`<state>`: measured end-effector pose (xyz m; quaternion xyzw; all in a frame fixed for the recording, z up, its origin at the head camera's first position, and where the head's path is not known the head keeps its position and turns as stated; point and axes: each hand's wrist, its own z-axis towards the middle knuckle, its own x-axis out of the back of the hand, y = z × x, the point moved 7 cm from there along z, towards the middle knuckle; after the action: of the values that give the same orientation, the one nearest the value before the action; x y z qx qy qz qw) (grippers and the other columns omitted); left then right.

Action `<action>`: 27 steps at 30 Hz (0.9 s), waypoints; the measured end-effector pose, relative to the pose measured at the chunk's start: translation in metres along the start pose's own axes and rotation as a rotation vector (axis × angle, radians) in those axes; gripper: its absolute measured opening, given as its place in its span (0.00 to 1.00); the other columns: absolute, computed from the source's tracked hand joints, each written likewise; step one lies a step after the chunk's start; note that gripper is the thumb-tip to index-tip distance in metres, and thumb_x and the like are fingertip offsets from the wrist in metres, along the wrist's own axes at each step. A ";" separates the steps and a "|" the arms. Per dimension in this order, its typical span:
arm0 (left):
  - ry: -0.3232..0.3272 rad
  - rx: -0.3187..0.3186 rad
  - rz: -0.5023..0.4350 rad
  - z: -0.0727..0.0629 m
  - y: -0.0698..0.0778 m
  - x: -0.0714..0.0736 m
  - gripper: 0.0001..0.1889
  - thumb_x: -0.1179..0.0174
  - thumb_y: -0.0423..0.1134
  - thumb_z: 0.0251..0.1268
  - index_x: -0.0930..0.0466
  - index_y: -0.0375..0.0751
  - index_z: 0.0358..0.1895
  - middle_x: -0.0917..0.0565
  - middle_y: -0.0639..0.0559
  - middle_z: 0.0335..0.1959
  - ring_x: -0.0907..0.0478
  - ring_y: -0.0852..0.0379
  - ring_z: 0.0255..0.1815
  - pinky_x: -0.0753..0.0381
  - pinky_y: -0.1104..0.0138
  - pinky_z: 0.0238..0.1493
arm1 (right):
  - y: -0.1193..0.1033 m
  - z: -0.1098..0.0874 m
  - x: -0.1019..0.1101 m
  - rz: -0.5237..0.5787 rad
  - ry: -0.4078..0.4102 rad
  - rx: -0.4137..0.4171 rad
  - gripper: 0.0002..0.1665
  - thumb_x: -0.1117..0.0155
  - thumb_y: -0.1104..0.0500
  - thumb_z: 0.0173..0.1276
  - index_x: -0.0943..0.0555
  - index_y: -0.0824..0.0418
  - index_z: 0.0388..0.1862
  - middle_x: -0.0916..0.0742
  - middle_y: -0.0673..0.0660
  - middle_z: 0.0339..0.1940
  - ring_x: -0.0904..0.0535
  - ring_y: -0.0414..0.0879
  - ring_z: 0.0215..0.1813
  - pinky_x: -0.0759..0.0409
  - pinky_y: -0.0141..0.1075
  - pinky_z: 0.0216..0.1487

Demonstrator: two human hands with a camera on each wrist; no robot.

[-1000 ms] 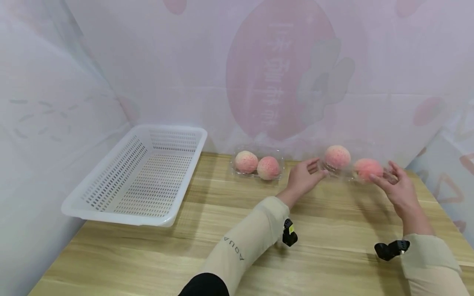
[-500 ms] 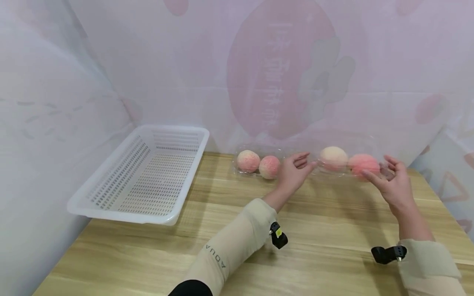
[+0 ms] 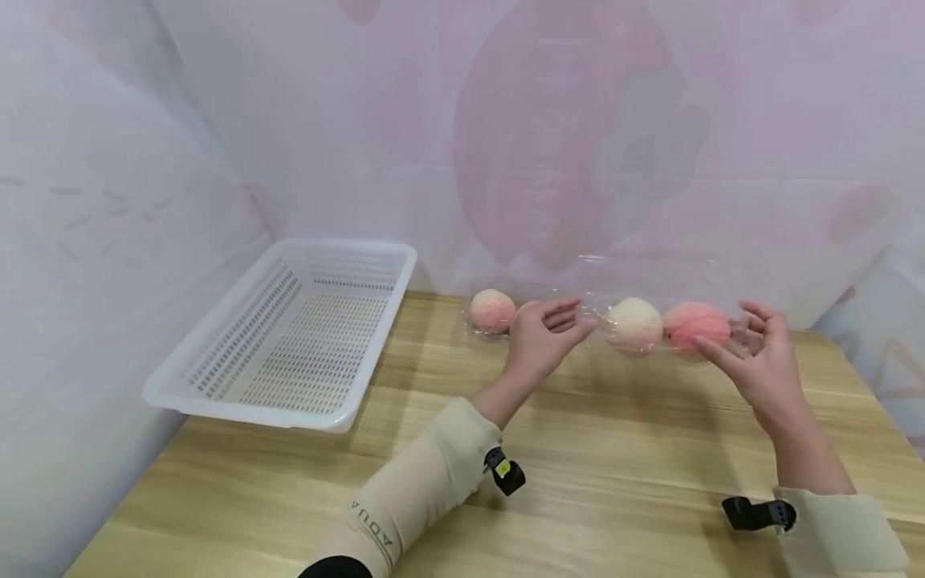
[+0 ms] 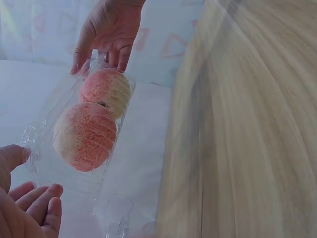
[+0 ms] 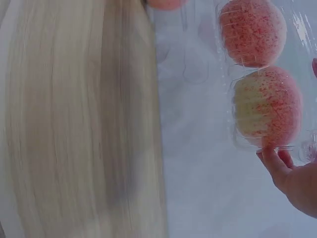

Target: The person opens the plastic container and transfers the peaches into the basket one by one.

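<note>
the left hand (image 3: 542, 337) and right hand (image 3: 764, 365) pinch the ends of a clear box (image 3: 654, 285), fingers (image 4: 43, 201) clamped on it. two peaches (image 3: 633, 323) are in it. the clear box is held up at the back of the bench (image 3: 600, 466). another box (image 3: 522, 290) sits behind the left hand, near a basket (image 3: 246, 413).
</note>
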<state>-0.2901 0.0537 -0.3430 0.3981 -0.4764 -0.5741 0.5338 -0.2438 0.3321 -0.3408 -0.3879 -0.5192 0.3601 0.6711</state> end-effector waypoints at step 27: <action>0.021 0.056 -0.012 -0.054 0.006 0.081 0.22 0.28 0.34 0.58 0.17 0.36 0.56 0.14 0.41 0.55 0.16 0.47 0.55 0.15 0.67 0.49 | -0.037 -0.029 -0.062 -0.143 -0.313 0.062 0.60 0.32 0.56 0.68 0.64 0.56 0.83 0.37 0.56 0.48 0.38 0.44 0.50 0.30 0.18 0.44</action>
<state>-0.2462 -0.0332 -0.3454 0.4219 -0.4842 -0.5594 0.5240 -0.2248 0.2564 -0.3381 -0.2682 -0.6322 0.3836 0.6175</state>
